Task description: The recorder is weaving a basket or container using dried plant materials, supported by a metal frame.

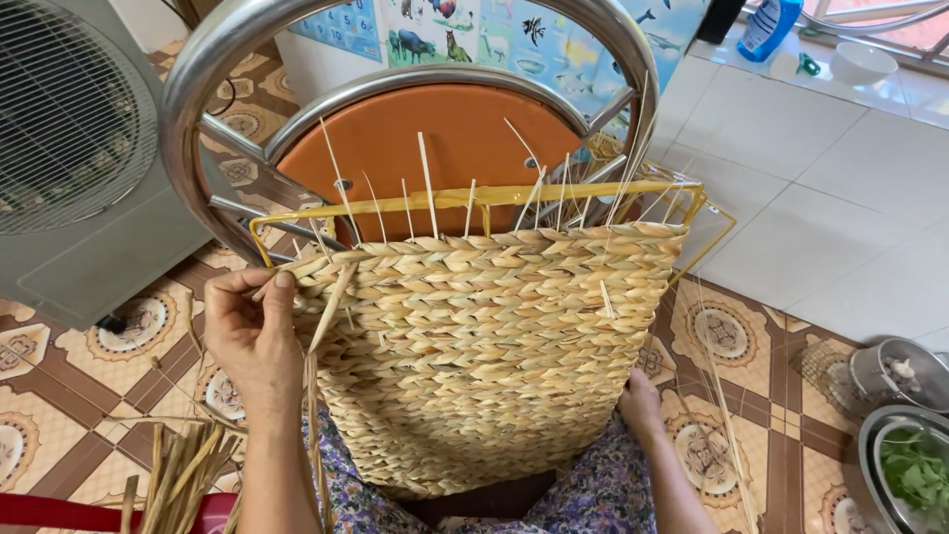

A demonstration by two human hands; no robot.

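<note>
A half-woven straw basket [484,346] stands on my lap, its plaited wall built around a yellow wire frame [465,200] with thin straw ends sticking up from the top row. My left hand [252,331] pinches a straw strand at the basket's upper left corner. A loose flat strand [331,307] hangs down beside its fingers. My right hand [641,405] rests low against the basket's right side, partly hidden behind the weave.
A metal-framed chair with an orange seat [435,138] stands just behind the basket. A grey fan [69,148] sits at the left. Loose straw [188,475] lies by my left knee. Metal bowls with greens [905,465] are at the right, on patterned floor tiles.
</note>
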